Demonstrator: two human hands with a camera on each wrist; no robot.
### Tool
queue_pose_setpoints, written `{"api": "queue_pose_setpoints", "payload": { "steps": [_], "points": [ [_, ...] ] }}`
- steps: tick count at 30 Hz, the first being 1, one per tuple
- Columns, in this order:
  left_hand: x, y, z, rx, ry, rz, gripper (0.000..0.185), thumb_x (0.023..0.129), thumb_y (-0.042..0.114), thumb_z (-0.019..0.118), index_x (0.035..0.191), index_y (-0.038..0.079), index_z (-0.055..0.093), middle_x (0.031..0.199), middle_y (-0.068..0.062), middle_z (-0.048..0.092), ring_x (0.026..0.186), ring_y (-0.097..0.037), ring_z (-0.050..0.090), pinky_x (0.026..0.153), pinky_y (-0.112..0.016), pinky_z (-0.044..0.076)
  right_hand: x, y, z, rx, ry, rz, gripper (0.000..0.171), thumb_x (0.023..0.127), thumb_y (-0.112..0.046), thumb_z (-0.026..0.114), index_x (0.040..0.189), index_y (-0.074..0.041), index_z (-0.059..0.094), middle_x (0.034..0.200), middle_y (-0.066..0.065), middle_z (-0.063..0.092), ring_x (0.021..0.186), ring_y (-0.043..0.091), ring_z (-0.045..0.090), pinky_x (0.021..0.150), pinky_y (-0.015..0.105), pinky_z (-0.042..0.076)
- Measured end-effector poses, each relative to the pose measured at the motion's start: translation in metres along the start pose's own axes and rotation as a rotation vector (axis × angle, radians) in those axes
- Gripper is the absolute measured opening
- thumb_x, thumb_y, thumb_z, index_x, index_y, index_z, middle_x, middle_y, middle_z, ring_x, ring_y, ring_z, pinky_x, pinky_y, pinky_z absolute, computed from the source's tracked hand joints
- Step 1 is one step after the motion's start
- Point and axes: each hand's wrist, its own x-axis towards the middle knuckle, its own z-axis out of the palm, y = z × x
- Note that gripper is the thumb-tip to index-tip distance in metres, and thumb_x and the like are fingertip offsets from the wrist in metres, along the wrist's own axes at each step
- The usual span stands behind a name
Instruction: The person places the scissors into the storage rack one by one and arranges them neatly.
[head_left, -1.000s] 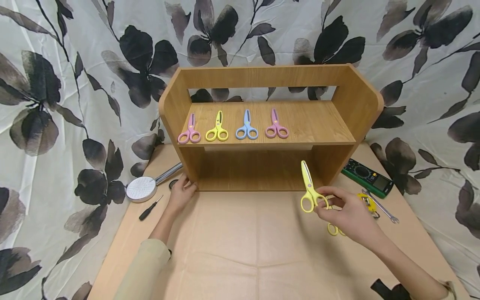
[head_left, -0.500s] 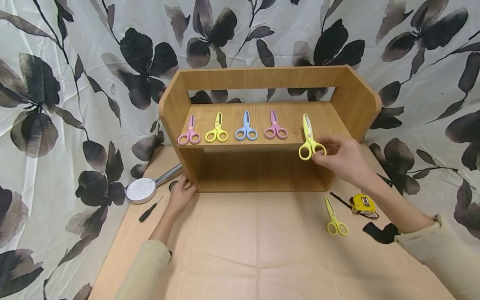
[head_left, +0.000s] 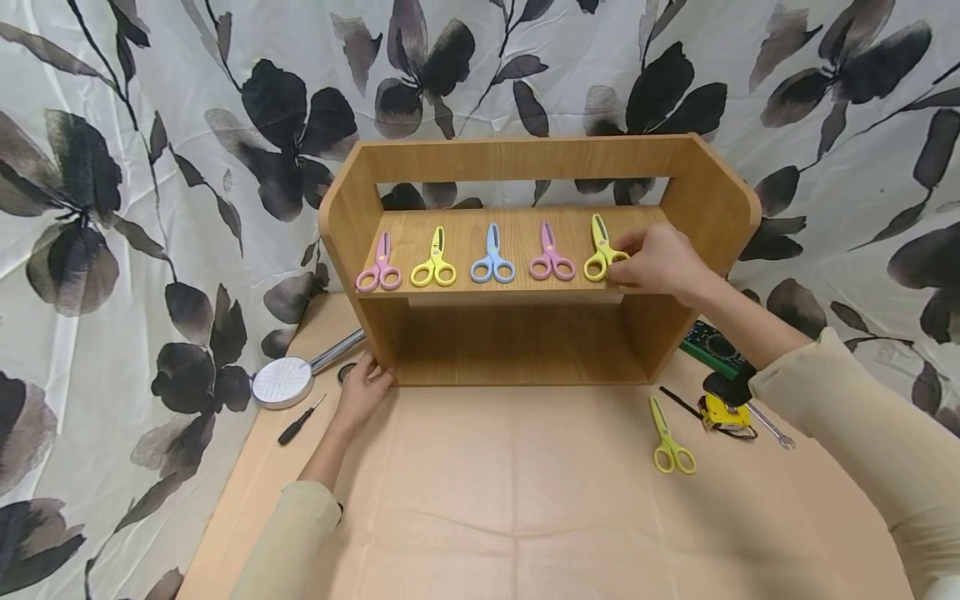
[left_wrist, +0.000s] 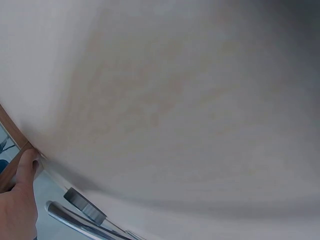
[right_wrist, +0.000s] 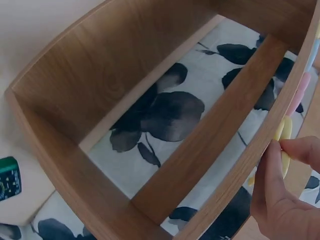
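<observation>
A small two-tier wooden shelf stands on the table. My right hand pinches a handle loop of yellow scissors at the right of the upper board. In the right wrist view, thumb and fingers hold these yellow scissors at the board's front edge. To their left on that board lie pink scissors, blue scissors, another yellow pair and another pink pair, blades pointing back. My left hand grips the shelf's lower left front corner, also seen as a hand in the left wrist view.
Another pair of yellow scissors lies on the table at right, beside a yellow tape measure, a wrench and a green multimeter. At left lie a round white-faced object with a metal handle and a small screwdriver.
My right hand has carried the yellow scissors from in front of the shelf up and back onto the upper board, beside the pink pair. The left hand has stayed at the shelf's corner.
</observation>
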Motion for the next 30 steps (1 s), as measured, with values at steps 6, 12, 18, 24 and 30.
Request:
{"api": "queue_pose_setpoints", "payload": {
  "steps": [6, 12, 18, 24, 30],
  "points": [
    [0.000, -0.004, 0.000, -0.011, 0.010, 0.002, 0.069, 0.104, 0.006, 0.055, 0.166, 0.019, 0.028, 0.165, -0.027, 0.033, 0.139, -0.048, 0.052, 0.108, -0.051, 0.054, 0.016, -0.006, -0.009, -0.032, -0.085, 0.003, 0.037, 0.091, -0.016, 0.072, 0.122, 0.003, 0.070, 0.108, 0.017, 0.064, 0.097, 0.027, 0.056, 0.073, 0.028, 0.047],
    [0.000, -0.005, 0.000, -0.030, 0.004, 0.003, 0.069, 0.104, 0.005, 0.055, 0.166, 0.019, 0.028, 0.167, -0.026, 0.030, 0.140, -0.048, 0.051, 0.108, -0.054, 0.054, 0.022, -0.017, -0.013, -0.094, -0.134, 0.018, 0.037, 0.090, -0.013, 0.074, 0.120, 0.008, 0.069, 0.102, 0.017, 0.065, 0.071, 0.013, 0.066, 0.061, 0.018, 0.055],
    [-0.001, -0.005, 0.000, -0.011, 0.010, 0.003, 0.069, 0.104, 0.007, 0.056, 0.166, 0.018, 0.027, 0.166, -0.027, 0.032, 0.140, -0.048, 0.051, 0.108, -0.050, 0.054, 0.022, -0.025, -0.016, -0.198, -0.144, 0.007, 0.041, 0.088, -0.016, 0.075, 0.121, 0.009, 0.069, 0.103, 0.017, 0.065, 0.081, 0.022, 0.062, 0.061, 0.020, 0.050],
    [-0.001, -0.006, -0.001, 0.000, 0.007, 0.005, 0.068, 0.104, 0.008, 0.056, 0.166, 0.017, 0.027, 0.164, -0.028, 0.035, 0.139, -0.048, 0.052, 0.104, -0.042, 0.058, 0.023, -0.030, -0.018, -0.247, -0.185, 0.026, 0.026, 0.088, -0.016, 0.075, 0.104, 0.004, 0.071, 0.089, 0.010, 0.061, 0.077, 0.020, 0.057, 0.059, 0.023, 0.047],
    [0.001, -0.006, -0.002, -0.004, 0.012, 0.014, 0.069, 0.103, 0.007, 0.057, 0.166, 0.018, 0.029, 0.164, -0.027, 0.036, 0.140, -0.046, 0.052, 0.100, -0.032, 0.058, 0.024, -0.031, -0.022, -0.266, -0.221, 0.025, 0.018, 0.087, -0.013, 0.075, 0.094, 0.001, 0.066, 0.083, 0.007, 0.058, 0.075, 0.020, 0.055, 0.060, 0.026, 0.045]
  ]
}}
